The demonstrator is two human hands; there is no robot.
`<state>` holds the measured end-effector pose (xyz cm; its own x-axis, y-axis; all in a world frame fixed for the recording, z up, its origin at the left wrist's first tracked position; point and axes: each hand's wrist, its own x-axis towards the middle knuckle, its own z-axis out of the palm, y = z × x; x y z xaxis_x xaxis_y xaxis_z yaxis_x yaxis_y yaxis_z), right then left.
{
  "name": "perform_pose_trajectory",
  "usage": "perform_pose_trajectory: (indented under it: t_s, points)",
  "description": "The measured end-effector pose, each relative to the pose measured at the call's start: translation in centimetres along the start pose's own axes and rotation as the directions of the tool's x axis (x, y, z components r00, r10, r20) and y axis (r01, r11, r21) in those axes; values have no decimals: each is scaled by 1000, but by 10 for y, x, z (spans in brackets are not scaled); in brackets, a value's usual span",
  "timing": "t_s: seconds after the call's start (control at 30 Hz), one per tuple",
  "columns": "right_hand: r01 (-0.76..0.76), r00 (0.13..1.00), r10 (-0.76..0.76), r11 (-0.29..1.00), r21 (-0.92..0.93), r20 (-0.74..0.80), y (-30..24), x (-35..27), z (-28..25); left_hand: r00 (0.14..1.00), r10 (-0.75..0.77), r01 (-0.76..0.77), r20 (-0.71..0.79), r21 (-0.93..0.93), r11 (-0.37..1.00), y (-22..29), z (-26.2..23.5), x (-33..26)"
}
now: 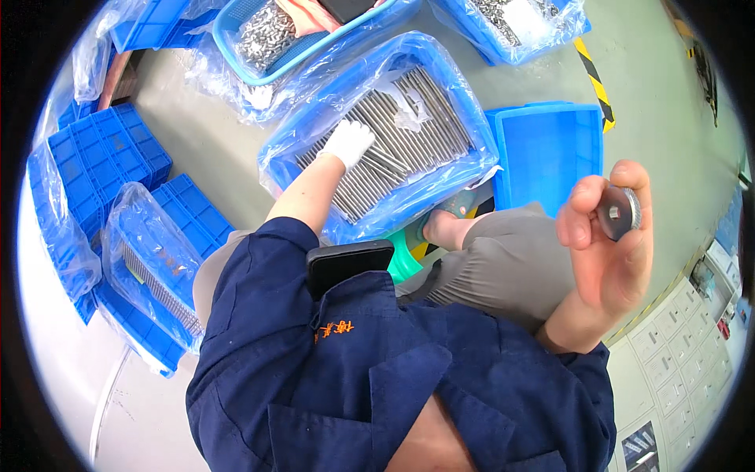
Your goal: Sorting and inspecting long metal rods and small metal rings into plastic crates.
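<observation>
I see a blue bin (pixel 473 106) lined with clear plastic, metal rods (pixel 429 145) packed side by side in it, a few lying askew on top. Beyond it, a light-blue basket (pixel 236 67) holds small metal parts (pixel 267 35) and a pinkish cloth (pixel 308 16); a second plain blue bin (pixel 550 149) stands just to the right. My left grip (pixel 348 144), white-gloved, rests on the rods; I cannot tell whether its fingers close around any. My right grip (pixel 609 263), bare, pinches a round metal disc (pixel 615 212) with a ridged edge, raised well apart from the rods.
</observation>
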<state>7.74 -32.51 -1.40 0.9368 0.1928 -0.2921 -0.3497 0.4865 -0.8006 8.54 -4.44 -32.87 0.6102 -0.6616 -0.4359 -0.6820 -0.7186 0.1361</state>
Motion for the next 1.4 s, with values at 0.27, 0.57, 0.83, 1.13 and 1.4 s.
perform_pose_trajectory:
  t_s: [0.27, 0.57, 0.83, 1.13, 1.4]
  points:
    - [6, 999, -6, 1000, 15, 33, 3, 0, 7, 996, -12, 8, 84, 44, 999, 22, 22, -19]
    - [-49, 988, 34, 994, 100, 153, 2, 13, 32, 933, -170, 222, 317, -133, 966, 37, -39, -42]
    - [-75, 983, -2, 909, 410, 185, 5, 11, 34, 937, -270, 298, 220, -105, 949, 46, -116, -90]
    - [-190, 963, 153, 969, -156, -220, 156, -41, -185, 718, -673, 437, -180, -636, 636, 14, -232, -168]
    - [-706, 688, 689, 564, -429, -227, 364, -155, -240, 608, -793, 305, -24, -916, 261, 23, -235, -200]
